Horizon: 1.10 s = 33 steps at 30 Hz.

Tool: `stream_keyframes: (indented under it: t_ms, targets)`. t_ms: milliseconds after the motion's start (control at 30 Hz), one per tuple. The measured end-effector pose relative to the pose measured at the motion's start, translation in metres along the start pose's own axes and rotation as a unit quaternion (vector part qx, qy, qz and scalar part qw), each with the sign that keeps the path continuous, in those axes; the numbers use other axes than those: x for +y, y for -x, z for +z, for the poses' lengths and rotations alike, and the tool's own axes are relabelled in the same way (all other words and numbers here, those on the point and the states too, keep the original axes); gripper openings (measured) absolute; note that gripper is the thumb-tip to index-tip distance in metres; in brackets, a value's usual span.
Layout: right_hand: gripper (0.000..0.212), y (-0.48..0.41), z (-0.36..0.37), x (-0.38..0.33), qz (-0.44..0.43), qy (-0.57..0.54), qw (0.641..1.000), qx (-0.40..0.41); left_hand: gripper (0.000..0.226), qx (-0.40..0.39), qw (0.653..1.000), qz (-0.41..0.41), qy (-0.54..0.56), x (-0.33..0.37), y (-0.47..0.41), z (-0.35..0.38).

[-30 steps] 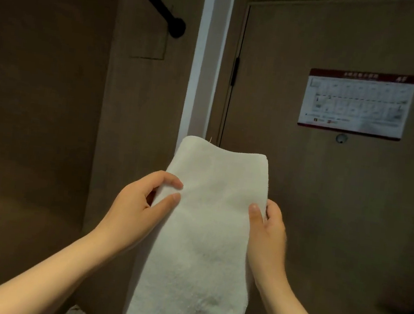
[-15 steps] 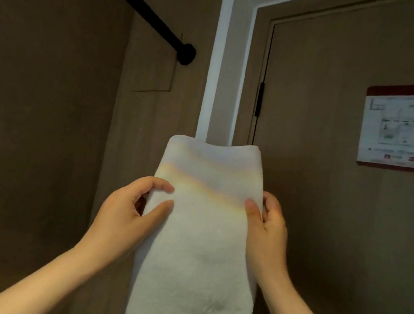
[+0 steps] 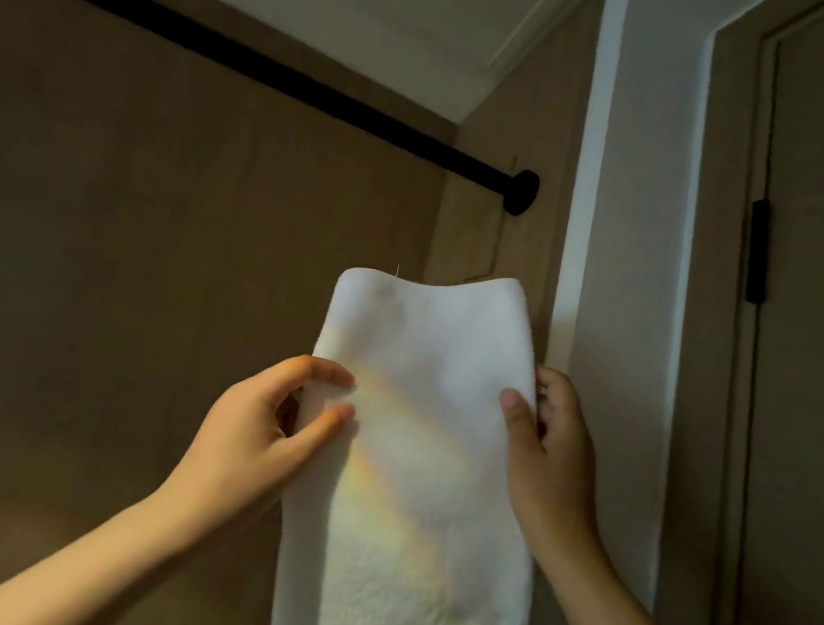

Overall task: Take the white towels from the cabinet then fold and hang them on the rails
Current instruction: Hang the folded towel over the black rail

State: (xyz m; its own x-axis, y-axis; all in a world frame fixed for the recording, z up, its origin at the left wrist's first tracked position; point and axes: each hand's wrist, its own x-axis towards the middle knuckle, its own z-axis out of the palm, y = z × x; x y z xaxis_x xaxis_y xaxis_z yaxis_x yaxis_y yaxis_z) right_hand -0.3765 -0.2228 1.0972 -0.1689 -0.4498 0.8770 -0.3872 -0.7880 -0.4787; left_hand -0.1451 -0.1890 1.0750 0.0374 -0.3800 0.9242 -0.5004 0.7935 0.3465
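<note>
Towel: a white towel (image 3: 426,442), folded into a long narrow strip, held upright in front of the person. Its lower part runs out of the bottom of the view.
Left hand: the left hand (image 3: 251,443) pinches the towel's left edge, with finger and thumb curled onto it.
Right hand: the right hand (image 3: 549,461) grips the right edge at about the same height, with the thumb on the front face and the fingers behind.
Rail: a black rail (image 3: 253,63) runs across the brown wall, high up, to a round mount (image 3: 521,192) at its right end.
Towel and rail: the towel's top fold sits below the rail's right end, apart from it and not yet over it.
Change: in the last second the view has tipped upward. Far more of the rail now shows, along with the ceiling (image 3: 407,19). The notice on the door (image 3: 815,358) has slipped out of sight. Both grips look the same as before.
Meaning: folding appears finished, and the person seems to be lining up to hang the towel.
Next move: it likely calls for lifting the top fold above the rail and draping it over, with both sides kept level so the fold stays neat.
</note>
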Motion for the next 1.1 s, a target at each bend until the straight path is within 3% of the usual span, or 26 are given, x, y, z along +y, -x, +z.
stream_keyframes:
  t_ms: [333,533,733,1100]
  targets:
    - [0.038,-0.057,0.045,0.002,-0.105,-0.096,0.990,-0.021,0.031,0.052,0.987,0.044,-0.146,0.014,-0.053,-0.028]
    - [0.026,-0.097,0.056,-0.006,-0.244,0.009,0.969,0.026,0.028,0.063,0.982,0.104,-0.143,0.010,-0.098,-0.034]
    - [0.024,-0.148,0.050,-0.022,-0.313,0.068,0.941,0.113,0.034,0.068,0.959,0.190,-0.201,0.020,-0.152,-0.039]
    - [0.031,-0.217,0.039,-0.042,-0.320,0.085,0.940,0.082,0.036,0.111,0.914,0.234,-0.311,0.046,-0.222,-0.032]
